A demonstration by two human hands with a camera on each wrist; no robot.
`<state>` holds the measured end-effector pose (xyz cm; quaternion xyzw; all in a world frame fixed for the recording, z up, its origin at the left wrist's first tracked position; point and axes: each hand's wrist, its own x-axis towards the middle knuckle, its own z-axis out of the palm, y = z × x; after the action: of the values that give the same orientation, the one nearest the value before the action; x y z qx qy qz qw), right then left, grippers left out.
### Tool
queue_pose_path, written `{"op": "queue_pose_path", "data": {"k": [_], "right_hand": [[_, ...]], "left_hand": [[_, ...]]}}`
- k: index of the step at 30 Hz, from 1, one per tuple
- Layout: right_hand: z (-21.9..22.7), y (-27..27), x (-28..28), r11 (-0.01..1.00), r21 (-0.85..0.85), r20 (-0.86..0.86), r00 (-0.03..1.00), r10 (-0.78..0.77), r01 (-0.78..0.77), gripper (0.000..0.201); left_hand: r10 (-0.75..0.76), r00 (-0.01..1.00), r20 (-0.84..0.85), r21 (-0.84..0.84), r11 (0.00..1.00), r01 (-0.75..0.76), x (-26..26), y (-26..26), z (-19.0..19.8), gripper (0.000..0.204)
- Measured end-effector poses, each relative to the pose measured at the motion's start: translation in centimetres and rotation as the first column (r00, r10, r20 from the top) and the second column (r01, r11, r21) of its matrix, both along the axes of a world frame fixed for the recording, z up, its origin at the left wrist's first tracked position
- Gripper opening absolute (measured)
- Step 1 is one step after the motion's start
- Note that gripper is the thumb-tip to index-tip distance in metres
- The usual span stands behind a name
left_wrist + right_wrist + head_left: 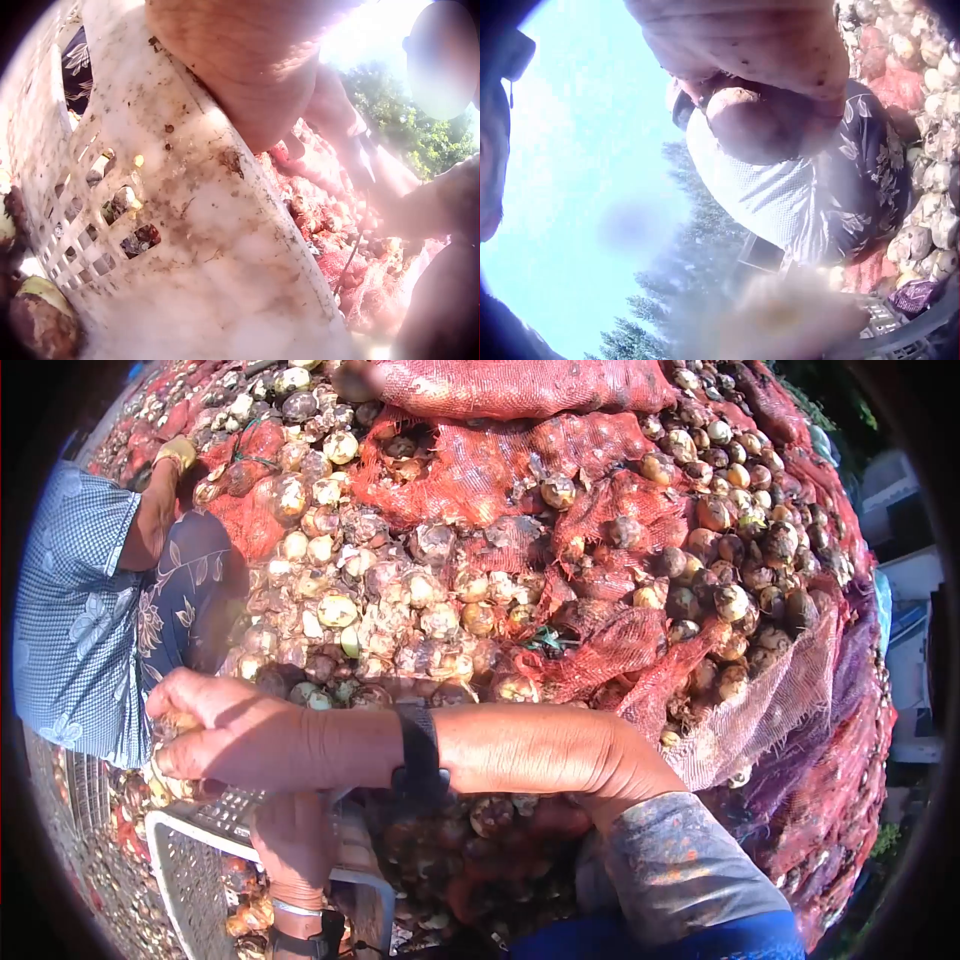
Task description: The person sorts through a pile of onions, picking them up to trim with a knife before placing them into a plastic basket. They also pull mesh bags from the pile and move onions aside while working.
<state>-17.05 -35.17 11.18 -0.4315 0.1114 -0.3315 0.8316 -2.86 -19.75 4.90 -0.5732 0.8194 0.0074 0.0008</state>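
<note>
My right hand (pixel 225 735) reaches across to the left and curls round a brown onion (pixel 739 124), held above a white plastic crate (pixel 195 840). In the head view only a bit of the onion (pixel 172 722) shows by the fingers. The right wrist view shows the right hand (pixel 765 37) from below, its fingers wrapped over the onion. My left hand (pixel 295 850) sits lower and grips the crate's rim. In the left wrist view the left hand (pixel 247 67) lies on top of the dirty slotted crate wall (pixel 187 247).
A big heap of loose onions (pixel 400 600) and red mesh sacks (pixel 520 390) full of onions fills the ground ahead. Another person in a blue checked shirt (pixel 70 610) works at the left, one gloved hand (pixel 178 452) on the heap. Onions (pixel 250 915) lie in the crate.
</note>
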Motion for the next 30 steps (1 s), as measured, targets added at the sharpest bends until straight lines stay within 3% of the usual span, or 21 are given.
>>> {"op": "queue_pose_path", "data": {"k": [2,3,4,5,6,7,8,9,10,11,14,15,17,18,19,20,25,26,27,28,30], "right_hand": [[1.1,2.8,3.4,0.939,-0.344,-0.002,1.0,-0.024,0.022,0.069],[0.5,3.2,4.1,0.859,-0.504,-0.042,0.991,-0.13,0.091,0.068],[0.1,3.8,5.2,0.751,-0.647,-0.055,0.974,-0.218,0.132,0.067],[-1.2,2.1,3.6,0.794,-0.578,-0.187,0.918,-0.351,0.186,0.05],[-6.3,-1.2,2.5,0.472,-0.825,-0.071,0.773,-0.631,0.31,0.031],[-9.9,-2.9,-0.6,0.621,-0.722,-0.168,0.793,-0.586,0.305,0.027],[-11.0,-4.5,-3.8,0.816,-0.537,-0.589,0.598,-0.544,0.214,0.02],[-11.9,-5.4,-6.4,0.937,-0.262,-0.806,0.482,-0.344,0.23,0.017],[-16.5,-6.3,-8.5,0.792,-0.592,-0.708,0.371,-0.601,0.152,0.015],[-19.6,-6.5,-9.8,0.772,-0.625,-0.689,0.384,-0.615,0.115,0.017],[-21.0,-6.3,-7.2,0.673,-0.739,-0.611,0.458,-0.646,-0.036,0.02],[-21.3,-6.8,-5.2,0.515,-0.844,-0.507,0.539,-0.673,-0.151,0.023],[-22.8,-8.0,-0.2,0.37,-0.867,-0.497,0.647,-0.579,-0.335,0.026],[-22.8,-8.4,2.9,0.289,-0.752,-0.621,0.489,-0.612,-0.593,0.03],[-25.3,-9.1,5.2,0.08,-0.904,-0.37,0.674,-0.639,-0.42,0.035],[-26.3,-9.5,7.4,0.012,-0.855,-0.381,0.613,-0.692,-0.518,0.04],[-27.3,-8.4,13.7,0.141,-0.581,-0.498,0.213,-0.841,-0.802,0.046],[-24.7,-8.5,13.9,0.132,-0.381,-0.631,0.154,-0.76,-0.915,0.043],[-23.2,-8.7,13.3,0.041,-0.299,-0.599,0.154,-0.786,-0.953,0.036],[-23.7,-9.5,14.1,0.076,-0.222,-0.685,0.1,-0.722,-0.972,0.034],[-23.9,-9.0,12.5,0.047,-0.253,-0.64,0.13,-0.757,-0.966,0.032]], "left_hand": [[0.156,0.986,0.049,0.095,0.982,-0.161,1.7,1.9,-1.9,0.031],[0.21,0.975,0.075,0.126,0.968,-0.218,2.1,2.2,-2.2,0.031],[0.053,0.999,-0.001,0.003,0.999,-0.053,0.9,0.4,-1.3,0.033],[-0.089,0.995,-0.041,-0.129,0.988,0.083,0.2,-0.6,-0.4,0.034],[-0.054,0.998,0.024,-0.056,0.997,0.055,-0.7,-0.7,1.1,0.034],[-0.064,0.997,-0.039,-0.069,0.996,0.061,-0.9,-0.8,1.4,0.036],[-0.013,1.0,-0.02,-0.052,0.999,0.011,-0.6,-0.5,1.4,0.036],[-0.037,0.996,-0.081,-0.12,0.992,0.027,-0.4,-0.7,1.2,0.037],[-0.072,0.988,-0.139,-0.187,0.981,0.045,-0.2,-0.7,0.9,0.039],[-0.043,0.991,-0.129,-0.175,0.984,0.019,0.0,-0.6,0.8,0.039],[-0.093,0.967,-0.238,-0.281,0.96,0.023,0.4,-1.0,0.6,0.043],[-0.049,0.959,-0.28,-0.269,0.963,-0.029,0.6,-0.7,0.7,0.045],[-0.007,0.951,-0.308,-0.258,0.963,-0.076,0.9,-0.4,0.7,0.047],[-0.001,0.942,-0.335,-0.251,0.964,-0.089,1.0,-0.4,0.6,0.047],[-0.001,0.939,-0.345,-0.247,0.965,-0.09,1.1,-0.2,0.5,0.047],[0.0,0.935,-0.354,-0.242,0.966,-0.091,1.1,-0.1,0.4,0.047],[0.018,0.931,-0.364,-0.17,0.982,-0.085,1.1,-0.1,1.3,0.052],[0.014,0.927,-0.375,-0.154,0.985,-0.077,1.0,-0.4,1.1,0.052],[0.001,0.922,-0.387,-0.225,0.97,-0.095,1.1,-0.4,0.2,0.041],[0.001,0.919,-0.393,-0.289,0.949,-0.125,1.2,-0.2,-0.4,0.032],[-0.043,0.943,-0.329,-0.253,0.967,-0.044,1.0,-0.3,0.5,0.046]]}}
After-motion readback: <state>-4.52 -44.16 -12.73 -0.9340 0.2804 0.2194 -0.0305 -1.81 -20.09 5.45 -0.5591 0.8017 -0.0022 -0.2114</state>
